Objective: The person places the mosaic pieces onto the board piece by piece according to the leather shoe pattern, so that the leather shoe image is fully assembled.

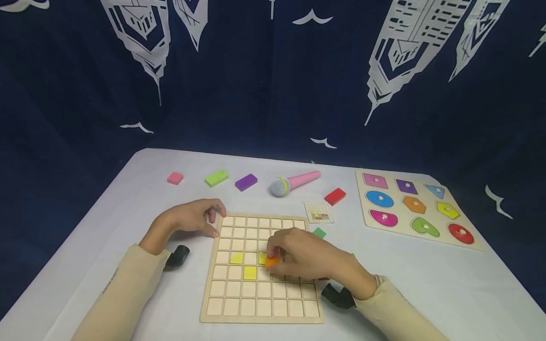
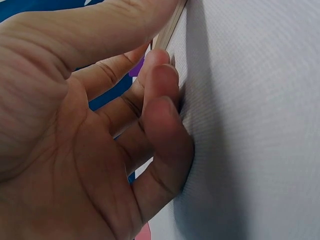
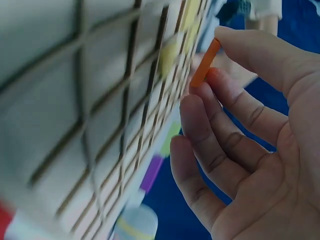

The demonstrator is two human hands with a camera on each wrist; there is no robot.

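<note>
My right hand (image 1: 304,253) pinches a small orange tile (image 3: 205,62) between thumb and index finger, over the middle of a wooden grid board (image 1: 263,317). The tile shows edge-on in the right wrist view. Close by, a yellow piece (image 1: 262,258) is partly covered by the tile and fingers. A yellow square (image 1: 250,273) and a yellow piece with a rounded corner (image 1: 236,258) lie in cells to the left. At the board's far left corner, my left hand (image 1: 187,218) holds the edge with thumb and index finger; its other fingers curl loosely above the cloth.
A small pattern card (image 1: 319,212) lies beyond the board's right corner, near a red block (image 1: 335,196). Farther back are a pink microphone (image 1: 304,179), purple block (image 1: 246,182), lime block (image 1: 216,178) and pink block (image 1: 175,178). A shape puzzle (image 1: 420,208) lies right.
</note>
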